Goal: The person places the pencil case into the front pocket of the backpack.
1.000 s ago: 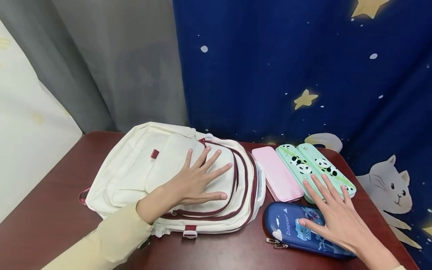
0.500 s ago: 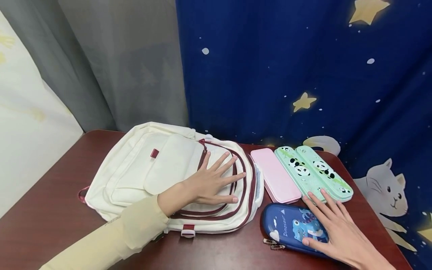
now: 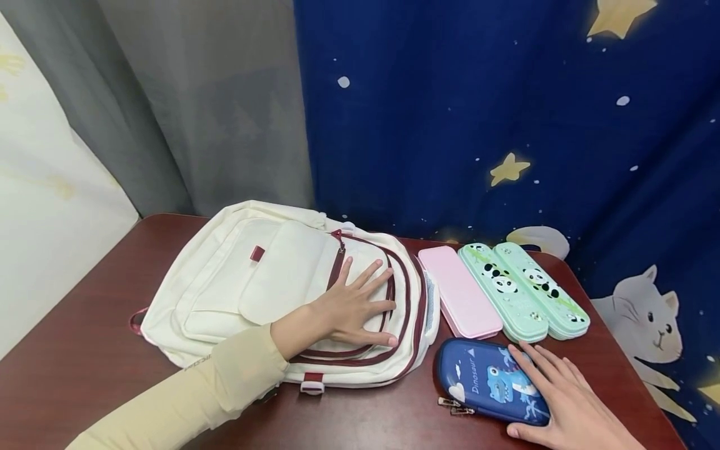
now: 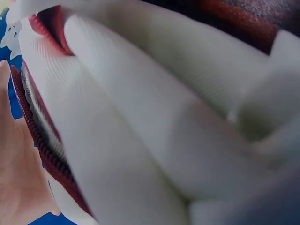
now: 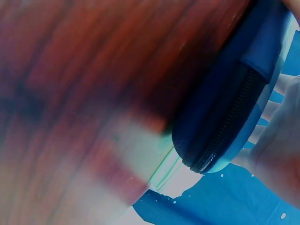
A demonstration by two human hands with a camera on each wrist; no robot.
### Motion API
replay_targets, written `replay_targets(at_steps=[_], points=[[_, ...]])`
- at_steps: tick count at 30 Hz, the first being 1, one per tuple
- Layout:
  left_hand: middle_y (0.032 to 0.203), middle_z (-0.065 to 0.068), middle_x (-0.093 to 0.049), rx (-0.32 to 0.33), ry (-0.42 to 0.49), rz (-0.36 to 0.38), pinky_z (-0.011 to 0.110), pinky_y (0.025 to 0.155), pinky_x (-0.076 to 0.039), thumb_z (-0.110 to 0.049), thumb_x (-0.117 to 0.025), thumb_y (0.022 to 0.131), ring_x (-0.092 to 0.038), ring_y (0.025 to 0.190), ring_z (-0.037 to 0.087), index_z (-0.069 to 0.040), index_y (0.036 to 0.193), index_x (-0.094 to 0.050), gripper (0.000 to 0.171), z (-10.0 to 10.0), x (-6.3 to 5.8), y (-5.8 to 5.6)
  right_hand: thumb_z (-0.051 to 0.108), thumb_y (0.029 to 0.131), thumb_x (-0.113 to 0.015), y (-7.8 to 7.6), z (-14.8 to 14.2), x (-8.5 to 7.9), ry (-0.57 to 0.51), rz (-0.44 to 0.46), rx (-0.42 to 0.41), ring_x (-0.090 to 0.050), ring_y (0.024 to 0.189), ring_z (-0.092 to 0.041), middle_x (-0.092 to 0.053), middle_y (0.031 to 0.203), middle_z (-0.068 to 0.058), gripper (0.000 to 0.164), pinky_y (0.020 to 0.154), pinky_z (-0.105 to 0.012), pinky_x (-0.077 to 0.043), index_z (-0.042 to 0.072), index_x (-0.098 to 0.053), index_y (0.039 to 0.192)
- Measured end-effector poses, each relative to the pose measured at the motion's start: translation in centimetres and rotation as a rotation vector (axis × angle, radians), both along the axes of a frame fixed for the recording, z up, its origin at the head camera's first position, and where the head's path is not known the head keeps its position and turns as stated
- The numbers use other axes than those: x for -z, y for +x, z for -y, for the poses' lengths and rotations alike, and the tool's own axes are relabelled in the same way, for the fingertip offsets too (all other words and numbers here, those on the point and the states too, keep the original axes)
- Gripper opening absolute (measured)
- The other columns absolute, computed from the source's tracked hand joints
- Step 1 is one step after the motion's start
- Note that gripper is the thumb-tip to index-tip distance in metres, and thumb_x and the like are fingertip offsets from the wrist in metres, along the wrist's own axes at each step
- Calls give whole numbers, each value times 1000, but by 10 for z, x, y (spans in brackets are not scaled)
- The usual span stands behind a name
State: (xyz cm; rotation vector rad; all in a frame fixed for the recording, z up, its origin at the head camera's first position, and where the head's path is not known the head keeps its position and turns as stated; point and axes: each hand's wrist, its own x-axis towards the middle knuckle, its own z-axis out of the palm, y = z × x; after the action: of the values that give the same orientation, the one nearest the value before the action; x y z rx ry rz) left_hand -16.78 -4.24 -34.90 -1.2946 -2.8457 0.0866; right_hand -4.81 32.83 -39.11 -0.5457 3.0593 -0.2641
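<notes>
White bkpk [image 3: 275,275] under L fingers [image 3: 382,307]

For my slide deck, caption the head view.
Left hand spread over a white backpack, right hand at a dinosaur case.

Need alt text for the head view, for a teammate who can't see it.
A person's spread left hand lies over a white backpack on a dark red table, while their right hand is at the right end of a navy dinosaur case. Farther back, a pink case and two green panda cases lie side by side before a starry blue curtain.
</notes>
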Motion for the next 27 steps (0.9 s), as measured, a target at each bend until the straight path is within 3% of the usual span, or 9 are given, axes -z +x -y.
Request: replay_targets(at_steps=[4, 7, 9, 13, 15, 21, 27], points=[[154, 9, -15, 15, 0, -7, 64, 102, -1, -75, -35, 82, 3, 141, 29, -33, 132, -52, 68, 0, 2, 0, 74, 64, -63, 2, 1, 3, -13, 29, 31, -31, 120, -37, -32, 142, -12, 103, 102, -60, -8, 19, -30, 146], [154, 9, -15, 16, -6, -19, 64, 102, -1, -76, -34, 82, 4, 140, 29, -34, 133, -51, 68, 1, 3, 1, 75, 63, -62, 2, 1, 5, -11, 46, 52, -30, 121, -37, -32, 142, -11, 103, 96, -61, -18, 21, -31, 145], [154, 9, -16, 8, -7, -27, 65, 102, -2, -76, -34, 82, 3, 140, 30, -35, 133, -51, 68, 2, 4, 2, 75, 63, -63, 2, 0, 6, -17, 58, 55, -29, 122, -38, -32, 142, -11, 104, 98, -64, -14, 22, -30, 146], [154, 9, -16, -2, 4, -16, 68, 100, -3, -76, -34, 82, 6, 139, 35, -35, 133, -50, 67, 3, 4, 4, 71, 65, -65, 2, -5, 8, -28, 98, 66, -24, 124, -41, -31, 143, -15, 104, 99, -66, 6, 22, -25, 147], [153, 9, -17, -1, 10, -20, 68, 100, -3, -76, -34, 82, 7, 139, 35, -35, 133, -50, 67, 2, 2, 4, 70, 65, -66, 2, -9, 9, -15, 115, 84, -23, 125, -43, -31, 143, -17, 105, 97, -69, 6, 20, -24, 147], [154, 9, -16, 2, 9, -83, 66, 101, -2, -76, -32, 82, 9, 140, 29, -37, 133, -49, 66, 7, -7, 3, 70, 64, -67, -3, -20, 6, 46, 154, 103, -27, 122, -44, -33, 140, -19, 108, 87, -70, -23, 14, -25, 146], [154, 8, -13, 28, 41, -193, 67, 101, -6, -77, -30, 82, 5, 140, 27, -36, 133, -50, 68, 18, -13, 4, 69, 62, -69, -11, -22, 1, 66, 193, 73, -33, 117, -42, -32, 139, -18, 110, 81, -68, -33, 14, -24, 146]])
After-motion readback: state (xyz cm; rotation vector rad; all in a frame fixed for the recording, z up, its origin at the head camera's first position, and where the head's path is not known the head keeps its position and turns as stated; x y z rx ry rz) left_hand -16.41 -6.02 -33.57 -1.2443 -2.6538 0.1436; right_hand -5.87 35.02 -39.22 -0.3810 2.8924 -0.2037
